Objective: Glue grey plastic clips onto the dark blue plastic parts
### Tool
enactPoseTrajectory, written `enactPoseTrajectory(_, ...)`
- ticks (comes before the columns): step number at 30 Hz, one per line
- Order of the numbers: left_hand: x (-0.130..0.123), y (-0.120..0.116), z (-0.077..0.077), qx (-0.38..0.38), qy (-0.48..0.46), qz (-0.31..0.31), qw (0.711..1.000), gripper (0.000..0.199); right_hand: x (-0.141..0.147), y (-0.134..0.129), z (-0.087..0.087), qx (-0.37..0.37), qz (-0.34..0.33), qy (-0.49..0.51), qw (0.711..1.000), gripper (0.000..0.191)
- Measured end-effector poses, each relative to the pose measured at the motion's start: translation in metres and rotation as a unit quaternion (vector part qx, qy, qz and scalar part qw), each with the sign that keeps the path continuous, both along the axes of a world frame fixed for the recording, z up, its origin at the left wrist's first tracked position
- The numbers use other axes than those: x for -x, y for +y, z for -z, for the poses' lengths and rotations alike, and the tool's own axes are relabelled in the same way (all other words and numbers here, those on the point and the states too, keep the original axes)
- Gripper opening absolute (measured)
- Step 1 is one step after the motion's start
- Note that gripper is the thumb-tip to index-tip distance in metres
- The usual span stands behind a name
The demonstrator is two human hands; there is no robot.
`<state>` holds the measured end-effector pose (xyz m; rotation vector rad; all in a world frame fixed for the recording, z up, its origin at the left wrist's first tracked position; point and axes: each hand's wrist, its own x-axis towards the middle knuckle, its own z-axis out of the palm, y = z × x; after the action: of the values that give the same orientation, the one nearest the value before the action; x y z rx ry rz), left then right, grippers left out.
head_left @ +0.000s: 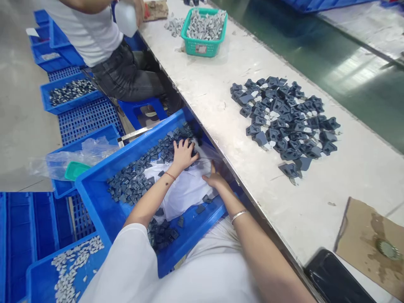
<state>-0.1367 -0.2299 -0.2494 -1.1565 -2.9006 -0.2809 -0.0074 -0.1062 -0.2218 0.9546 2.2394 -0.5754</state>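
A large blue bin (116, 223) rests against the table's edge, with many small dark grey plastic parts (132, 181) inside. Spread among them is a white cloth (179, 193). My left hand (183, 155) lies palm down with fingers apart, over the dark parts at the bin's far side and the cloth's upper edge. At the cloth's right edge, my right hand (217, 180) grips the fabric, thumb toward the left; some of its fingers are hidden. A few loose dark parts lie on and beside the cloth.
On the white table (214, 92) sit a pile of dark parts with white pieces (284, 118), a green basket (202, 46) of grey pieces, cardboard (372, 240) and a black object (337, 277). A co-worker (94, 42) sits ahead. Blue bins (63, 101) stand left.
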Motion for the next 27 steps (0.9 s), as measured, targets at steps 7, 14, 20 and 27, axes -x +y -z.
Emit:
enactPoseTrajectory(7, 0.014, -0.005, 0.003, 0.010, 0.005, 0.058, 0.998, 0.043, 0.000, 0.002, -0.005, 0.015, 0.003, -0.002, 1.000, 0.047)
enactPoseTrajectory(14, 0.045, -0.004, -0.005, -0.022, 0.051, -0.052, 0.997, 0.046, -0.002, 0.002, -0.007, 0.035, -0.008, -0.018, 0.999, 0.046)
enactPoseTrajectory(20, 0.045, 0.030, -0.007, -0.051, 0.054, -0.055, 0.996, 0.049, -0.006, -0.004, -0.006, 0.009, -0.011, -0.037, 0.999, 0.047)
enactPoseTrajectory(27, 0.042, 0.090, 0.012, -0.033, -0.017, 0.031, 0.999, 0.043, -0.009, -0.005, -0.012, 0.005, -0.018, -0.032, 0.999, 0.046)
